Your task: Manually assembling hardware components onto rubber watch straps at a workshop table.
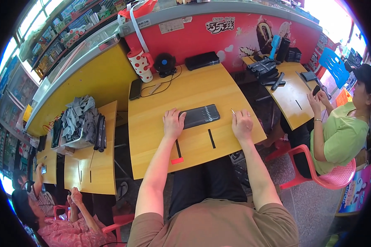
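I am resting my left hand (173,123), fingers loosely curled, against the left end of a flat black rectangular case (200,115) lying mid-desk on the yellow wooden table (152,136). My right hand (242,124) is pinching a thin metal pin (233,111) just beside it. The case looks stiff, smooth and light; its short ends seem the best hold.

Yellow wooden table (193,92) with flat black case (200,115), phone (135,89), small fan (165,64), spotted jug (140,64).
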The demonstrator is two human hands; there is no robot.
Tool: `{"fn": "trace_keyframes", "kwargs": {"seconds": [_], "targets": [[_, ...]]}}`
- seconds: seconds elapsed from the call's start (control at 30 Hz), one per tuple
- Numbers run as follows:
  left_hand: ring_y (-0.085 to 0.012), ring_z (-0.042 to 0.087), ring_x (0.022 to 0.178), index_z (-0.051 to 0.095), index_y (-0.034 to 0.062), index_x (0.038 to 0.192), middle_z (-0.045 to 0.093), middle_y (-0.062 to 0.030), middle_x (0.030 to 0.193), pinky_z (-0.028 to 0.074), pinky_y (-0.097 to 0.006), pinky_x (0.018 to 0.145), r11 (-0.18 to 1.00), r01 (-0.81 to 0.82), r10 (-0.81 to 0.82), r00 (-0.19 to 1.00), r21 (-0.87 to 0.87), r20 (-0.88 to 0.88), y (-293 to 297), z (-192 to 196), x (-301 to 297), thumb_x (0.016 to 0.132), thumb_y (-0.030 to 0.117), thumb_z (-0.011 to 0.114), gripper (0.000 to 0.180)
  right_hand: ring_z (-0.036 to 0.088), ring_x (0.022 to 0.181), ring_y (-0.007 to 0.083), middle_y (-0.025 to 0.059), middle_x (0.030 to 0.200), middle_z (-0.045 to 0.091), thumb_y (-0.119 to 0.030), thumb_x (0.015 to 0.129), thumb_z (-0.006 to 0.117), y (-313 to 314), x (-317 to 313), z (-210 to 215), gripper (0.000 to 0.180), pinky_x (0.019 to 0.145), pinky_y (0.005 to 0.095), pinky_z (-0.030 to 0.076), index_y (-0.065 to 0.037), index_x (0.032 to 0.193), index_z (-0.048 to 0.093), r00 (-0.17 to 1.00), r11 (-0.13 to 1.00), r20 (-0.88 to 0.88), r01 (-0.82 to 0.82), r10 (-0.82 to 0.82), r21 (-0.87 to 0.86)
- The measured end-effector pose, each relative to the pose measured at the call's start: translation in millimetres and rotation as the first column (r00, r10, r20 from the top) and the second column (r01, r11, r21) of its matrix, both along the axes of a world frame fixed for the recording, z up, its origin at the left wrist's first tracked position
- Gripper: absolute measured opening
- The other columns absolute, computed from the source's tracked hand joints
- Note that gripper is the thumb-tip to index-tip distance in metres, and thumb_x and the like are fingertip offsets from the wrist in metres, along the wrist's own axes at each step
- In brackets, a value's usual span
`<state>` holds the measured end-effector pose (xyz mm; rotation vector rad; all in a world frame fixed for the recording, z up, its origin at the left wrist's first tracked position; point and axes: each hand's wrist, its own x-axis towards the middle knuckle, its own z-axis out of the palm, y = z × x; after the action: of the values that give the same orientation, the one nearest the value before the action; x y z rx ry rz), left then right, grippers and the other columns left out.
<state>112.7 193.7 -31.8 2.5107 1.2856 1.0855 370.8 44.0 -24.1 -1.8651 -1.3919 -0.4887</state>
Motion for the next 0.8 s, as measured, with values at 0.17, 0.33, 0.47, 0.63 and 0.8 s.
{"fn": "trace_keyframes", "kwargs": {"seconds": [0.17,0.33,0.47,0.63,0.8], "targets": [[-0.0352,0.053,0.105,0.069,-0.0006,0.096,0.064,-0.0176,0.106,0.041,-0.048,0.088,0.974,-0.219,0.197,0.946,-0.058,-0.256,-21.0,34.9,-12.4,0.089,0.041,0.063,0.043,0.059,0.081,0.0361,0.0159,0.086,0.057,-0.009,0.081,0.067,-2.3,1.4,6.7,0.009,0.066,0.0451,0.048,-0.002,0.08,0.061,0.997,0.997,-0.052,-0.054,0.058,0.059],[-0.0382,0.055,0.1,0.07,-0.0028,0.089,0.064,-0.0213,0.097,0.047,-0.049,0.082,0.933,-0.302,0.217,0.907,-0.197,-0.36,-18.2,49.3,-29.3,0.086,0.044,0.065,0.047,0.059,0.082,0.0361,0.016,0.086,0.057,-0.009,0.081,0.067,14.1,-22.7,23.9,0.01,0.068,0.0451,0.048,-0.002,0.083,0.061,0.986,0.988,-0.065,-0.157,0.156,-0.007],[-0.0388,0.056,0.103,0.07,-0.003,0.086,0.064,-0.0225,0.098,0.049,-0.048,0.082,0.885,-0.266,0.136,0.932,-0.381,-0.336,-11.3,44.4,-21.9,0.084,0.04,0.068,0.043,0.059,0.085,0.0359,0.0172,0.092,0.059,-0.01,0.08,0.069,37.8,-43.5,29.0,0.019,0.072,0.046,0.049,-0.003,0.096,0.06,0.989,0.947,-0.119,-0.117,0.084,-0.3],[-0.0299,0.064,0.08,0.065,-0.0029,0.09,0.066,-0.0151,0.084,0.052,-0.039,0.073,0.773,-0.06,0.149,0.985,-0.632,0.09,2.0,11.8,-36.7,0.08,0.019,0.074,0.026,0.06,0.087,0.0319,0.0153,0.098,0.061,-0.004,0.075,0.073,48.5,-49.0,14.6,0.039,0.075,0.0432,0.049,-0.004,0.112,0.059,0.947,0.964,-0.28,-0.21,0.158,-0.164],[-0.0106,0.062,0.069,0.062,-0.0003,0.099,0.067,-0.0047,0.081,0.048,-0.024,0.058,0.505,0.378,0.271,0.784,-0.776,0.558,-4.5,30.5,-43.8,0.083,0.003,0.068,0.018,0.058,0.084,0.0253,0.0107,0.094,0.058,0.006,0.071,0.073,46.7,-47.5,10.6,0.053,0.073,0.0356,0.048,-0.006,0.119,0.057,0.808,0.96,-0.538,-0.281,0.24,0.007]]}}
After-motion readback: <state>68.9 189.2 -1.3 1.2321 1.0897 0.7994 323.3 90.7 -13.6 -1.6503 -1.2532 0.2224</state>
